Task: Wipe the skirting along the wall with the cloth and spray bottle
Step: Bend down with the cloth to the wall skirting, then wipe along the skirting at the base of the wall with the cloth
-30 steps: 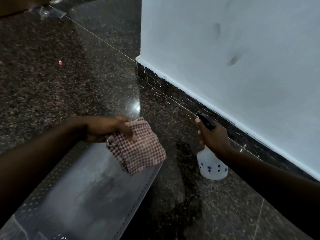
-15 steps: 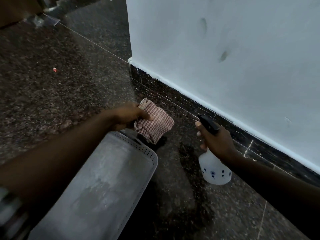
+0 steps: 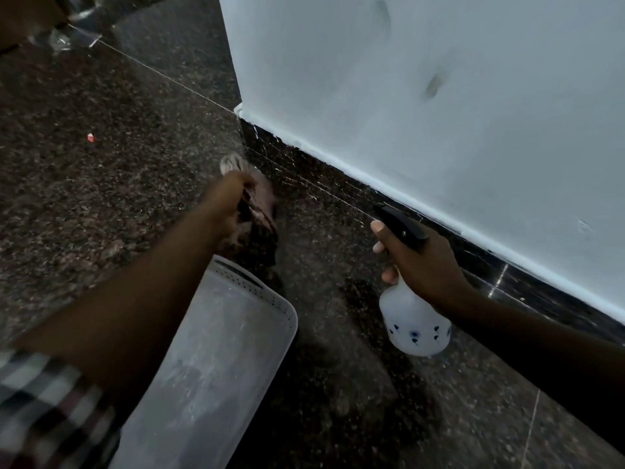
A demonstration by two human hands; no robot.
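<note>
By the skirting (image 3: 338, 177), left hand (image 3: 230, 201) grips cloth (image 3: 262, 204), right hand (image 3: 422, 262) grips spray bottle (image 3: 414, 323).

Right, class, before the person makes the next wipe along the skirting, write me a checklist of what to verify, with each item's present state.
1. Grip on the cloth: ok, the left hand grips it.
2. Contact of the cloth with the skirting: cannot tell; the cloth is blurred, close to the corner end.
3. Grip on the spray bottle: ok, the right hand grips its neck under the black head.
4. Skirting wetted: cannot tell; only pale streaks show on it.
5. Wiping path free of the tray: ok, it lies on the floor, apart from the skirting.
</note>
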